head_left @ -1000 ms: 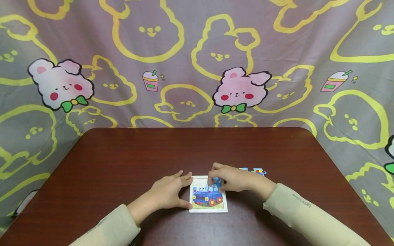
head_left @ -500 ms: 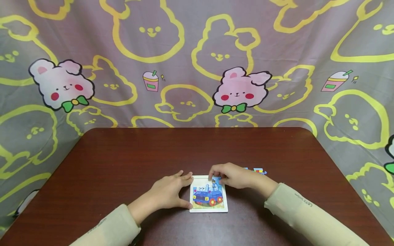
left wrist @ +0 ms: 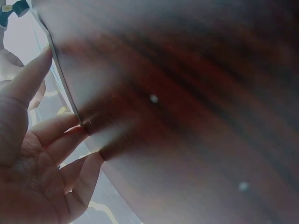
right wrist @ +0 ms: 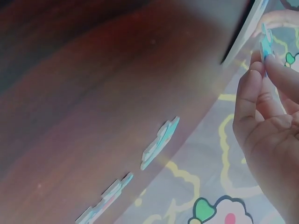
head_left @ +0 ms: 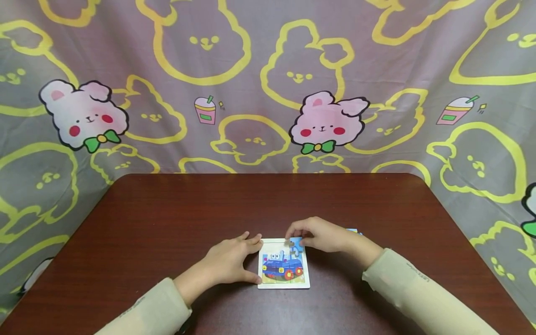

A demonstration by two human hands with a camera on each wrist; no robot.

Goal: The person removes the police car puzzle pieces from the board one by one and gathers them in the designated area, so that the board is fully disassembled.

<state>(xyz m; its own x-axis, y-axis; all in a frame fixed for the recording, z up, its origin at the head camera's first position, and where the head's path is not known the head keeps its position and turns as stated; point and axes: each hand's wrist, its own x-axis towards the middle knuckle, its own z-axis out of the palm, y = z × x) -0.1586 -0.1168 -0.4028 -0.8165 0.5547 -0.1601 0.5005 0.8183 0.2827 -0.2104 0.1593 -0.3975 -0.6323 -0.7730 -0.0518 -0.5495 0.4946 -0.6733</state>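
Observation:
My right hand (head_left: 324, 235) pinches a blue jigsaw piece (head_left: 297, 244) over the upper right of a white-framed puzzle board (head_left: 307, 281). In the right wrist view the same piece (right wrist: 266, 44) is tilted between thumb and fingers. Assembled pieces in the board form a blue vehicle (head_left: 281, 269) with red and yellow wheels. Beside the board, my left hand (head_left: 228, 260) is spread along its left edge, thumb touching the near corner and fingertips the far one. The left wrist view shows this thumb (left wrist: 35, 77) against the board's edge.
Loose jigsaw pieces (right wrist: 160, 143) lie on the dark wooden table (head_left: 201, 209), to the right of the board. In the head view the right wrist partly hides a loose piece (head_left: 352, 231). A patterned curtain (head_left: 251, 93) hangs behind the table.
My right hand has drawn slightly up and to the right, and the pinched piece has shifted toward the board's far edge. The left hand and the board stay put.

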